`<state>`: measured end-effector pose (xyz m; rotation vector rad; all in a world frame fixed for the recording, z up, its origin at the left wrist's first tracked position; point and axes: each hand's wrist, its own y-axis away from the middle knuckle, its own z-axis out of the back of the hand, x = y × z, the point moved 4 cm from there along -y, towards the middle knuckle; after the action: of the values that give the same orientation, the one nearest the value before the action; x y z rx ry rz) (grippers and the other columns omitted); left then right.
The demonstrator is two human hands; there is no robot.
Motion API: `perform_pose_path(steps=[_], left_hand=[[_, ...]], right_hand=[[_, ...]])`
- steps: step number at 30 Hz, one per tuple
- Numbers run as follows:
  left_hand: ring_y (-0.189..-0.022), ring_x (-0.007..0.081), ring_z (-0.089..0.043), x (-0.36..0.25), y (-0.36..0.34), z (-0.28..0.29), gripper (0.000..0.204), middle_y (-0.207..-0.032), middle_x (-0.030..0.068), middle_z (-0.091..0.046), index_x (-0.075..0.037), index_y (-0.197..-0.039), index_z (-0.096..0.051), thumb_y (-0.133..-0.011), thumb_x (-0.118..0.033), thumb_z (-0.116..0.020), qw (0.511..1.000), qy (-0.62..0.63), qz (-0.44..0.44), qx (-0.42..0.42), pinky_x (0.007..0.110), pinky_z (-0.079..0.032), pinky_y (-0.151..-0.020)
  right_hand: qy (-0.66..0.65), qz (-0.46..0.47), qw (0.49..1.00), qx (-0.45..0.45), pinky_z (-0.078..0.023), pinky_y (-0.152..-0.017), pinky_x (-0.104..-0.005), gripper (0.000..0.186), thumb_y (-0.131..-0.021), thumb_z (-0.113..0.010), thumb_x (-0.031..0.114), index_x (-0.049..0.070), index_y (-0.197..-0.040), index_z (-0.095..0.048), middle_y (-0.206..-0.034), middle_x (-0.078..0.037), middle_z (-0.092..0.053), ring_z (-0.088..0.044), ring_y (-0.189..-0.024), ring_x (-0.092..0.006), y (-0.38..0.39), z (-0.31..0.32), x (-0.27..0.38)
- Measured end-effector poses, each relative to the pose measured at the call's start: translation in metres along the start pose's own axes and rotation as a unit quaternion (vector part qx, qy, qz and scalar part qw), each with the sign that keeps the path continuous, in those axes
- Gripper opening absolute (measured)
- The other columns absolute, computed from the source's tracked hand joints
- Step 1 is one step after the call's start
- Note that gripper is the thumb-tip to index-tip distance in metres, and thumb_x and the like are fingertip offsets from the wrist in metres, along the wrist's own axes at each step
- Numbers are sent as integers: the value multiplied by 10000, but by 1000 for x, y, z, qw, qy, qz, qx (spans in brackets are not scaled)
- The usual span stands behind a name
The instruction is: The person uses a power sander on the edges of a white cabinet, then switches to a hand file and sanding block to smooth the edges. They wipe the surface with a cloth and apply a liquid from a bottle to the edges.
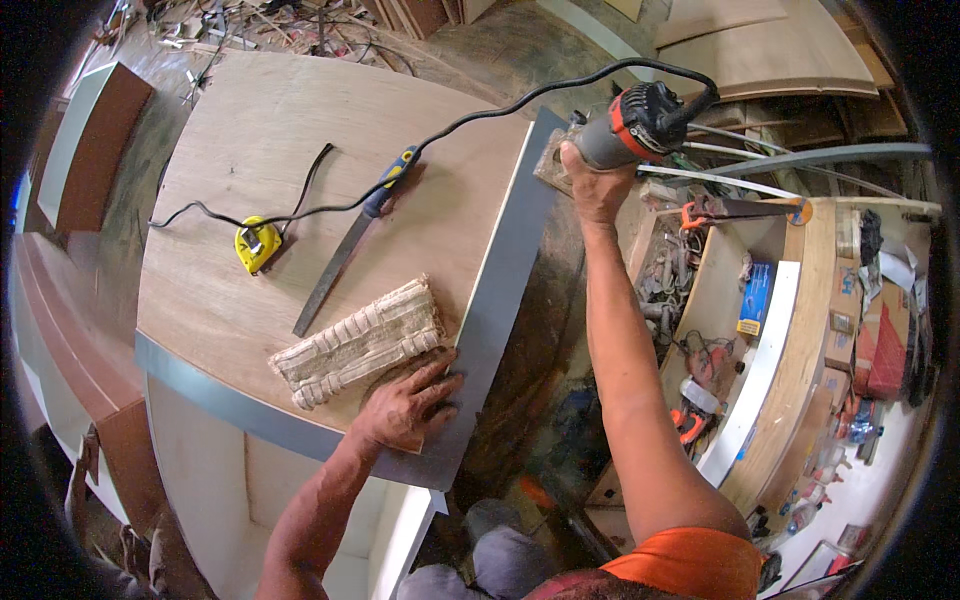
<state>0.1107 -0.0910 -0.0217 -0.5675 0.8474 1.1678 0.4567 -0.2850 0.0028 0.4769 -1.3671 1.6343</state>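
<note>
My right hand (598,190) grips a corded trim router (632,125), dark with a red band, at the far right edge of the plywood panel (240,120). My left hand (408,400) lies with fingers apart on the panel's lower right corner, by a grey laminate edge strip (490,320). Just above it sits a beige fabric pad (355,340). A flat file with a blue-yellow handle (375,200) and a yellow tape measure (255,245) lie on the plywood, the router's black cord crossing near both.
At right stands a wooden bench (795,235) with a handsaw (740,210), a blue box (755,300), bottles and tool clutter. Brown cabinet panels (95,150) stand at left. Scrap (330,30) litters the floor behind; stacked sheets (760,55) lie top right.
</note>
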Motion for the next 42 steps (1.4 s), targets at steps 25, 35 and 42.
perform_pose_path(steps=[25, 35, 42], left_hand=[[-1266, 348, -535, 10, 5, -1, 411, -1465, 178, -457, -26, -1257, -615, -883, -189, -660, 998, 56, -21, 17, 401, -480, -1044], [-1275, 347, -529, 14, 7, -5, 430, -1497, 160, -424, -33, -1292, -593, -893, -183, -650, 998, 55, -19, 26, 410, -490, -1033], [-1267, 346, -534, 12, 7, -3, 415, -1489, 159, -431, -39, -1278, -600, -892, -182, -652, 998, 59, -16, 26, 414, -494, -1026]], right_hand=[[22, 50, 998, -20, -492, -851, -382, 659, -696, -873, 332, 31, -1169, -528, -1053, -107, -615, -621, -900, -267, -44, -21, -45], [-15, 30, 999, 24, -495, -858, -380, 637, -689, -869, 271, 38, -1173, -527, -1045, -99, -615, -618, -907, -256, -41, -46, -19], [-4, -2, 1000, 18, -486, -881, -397, 680, -681, -864, 275, 40, -1208, -505, -1083, -103, -597, -609, -938, -258, -40, -60, -14]])
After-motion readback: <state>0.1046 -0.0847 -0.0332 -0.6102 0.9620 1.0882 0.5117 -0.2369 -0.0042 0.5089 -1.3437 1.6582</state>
